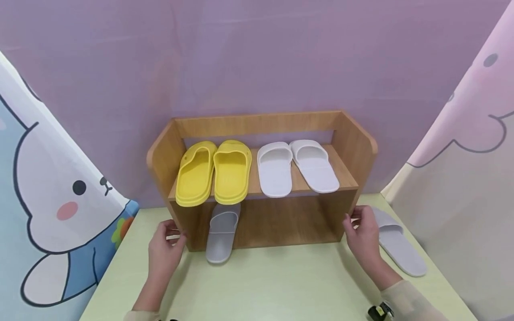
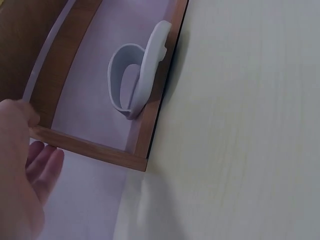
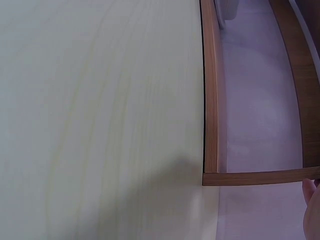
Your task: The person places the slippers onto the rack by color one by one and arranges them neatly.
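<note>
A two-tier wooden shoe rack [image 1: 261,123] stands between my hands. My left hand [image 1: 165,249] grips its left side panel near the front edge. The left wrist view shows the thumb inside that panel and the fingers outside. At the opposite side panel, my right hand [image 1: 364,234] holds the front edge, thumb in front; only a bit of this hand [image 3: 312,205] appears in the right wrist view. On the upper shelf sit yellow slippers [image 1: 233,176] at left and white slippers [image 1: 275,174] at right. One grey slipper [image 1: 221,243] lies on the lower tier, its front end overhanging the edge.
Another grey slipper [image 1: 403,250] lies on the pale green table [image 1: 265,285], just right of my right hand. A purple backdrop [image 1: 257,58] hangs behind the rack. Printed cloths flank the table, a cartoon one [image 1: 80,227] on the left and a pinkish one [image 1: 466,178] on the right.
</note>
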The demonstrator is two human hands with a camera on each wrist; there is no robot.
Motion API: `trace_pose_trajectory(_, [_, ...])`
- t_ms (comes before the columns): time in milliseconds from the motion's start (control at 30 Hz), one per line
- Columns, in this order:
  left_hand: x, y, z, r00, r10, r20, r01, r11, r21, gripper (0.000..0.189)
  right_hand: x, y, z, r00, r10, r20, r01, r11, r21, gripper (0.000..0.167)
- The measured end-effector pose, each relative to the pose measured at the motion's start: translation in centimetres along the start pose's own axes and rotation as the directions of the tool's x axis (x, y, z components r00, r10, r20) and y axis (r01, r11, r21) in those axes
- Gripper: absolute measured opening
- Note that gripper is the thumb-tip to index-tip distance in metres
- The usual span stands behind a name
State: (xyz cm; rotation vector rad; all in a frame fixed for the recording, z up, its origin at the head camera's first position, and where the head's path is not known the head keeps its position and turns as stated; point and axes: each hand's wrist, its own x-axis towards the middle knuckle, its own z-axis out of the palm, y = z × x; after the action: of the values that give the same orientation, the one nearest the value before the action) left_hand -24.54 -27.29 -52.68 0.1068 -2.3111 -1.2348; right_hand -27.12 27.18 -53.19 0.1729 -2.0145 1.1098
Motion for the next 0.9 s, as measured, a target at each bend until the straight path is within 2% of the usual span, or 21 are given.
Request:
trace_pose_trajectory(333, [0.1, -0.4, 0.3, 0.999, 0.009, -0.032, -0.009, 1.0, -0.007, 0.033, -0.1, -0.2, 0.0, 1.0, 0.003, -0.001, -0.003, 1.0, -0.007, 0.023])
trace_pose_trajectory(600, [0.5, -0.6, 0.6, 0.997, 0.054, -0.048, -0.054, 0.999, -0.002, 0.033, 0.1, -0.1, -0.1, 1.0, 0.001, 0.012, -0.001, 1.0, -0.012, 0.023])
trace_pose_trajectory(767, [0.5, -0.9, 0.6, 0.995, 0.088, -0.046, -0.088, 0.996, 0.001, 0.032, 0.4, 0.5, -1.1, 0.995, -0.025, 0.099, 0.031, 0.998, -0.06, 0.025])
trace_pose_trajectory(900, [0.5, -1.3, 0.6, 0.995, 0.096, -0.038, -0.095, 0.995, 0.014, 0.031, 0.8, 1.2, -2.4, 0.975, -0.044, 0.216, 0.078, 0.986, -0.147, 0.033])
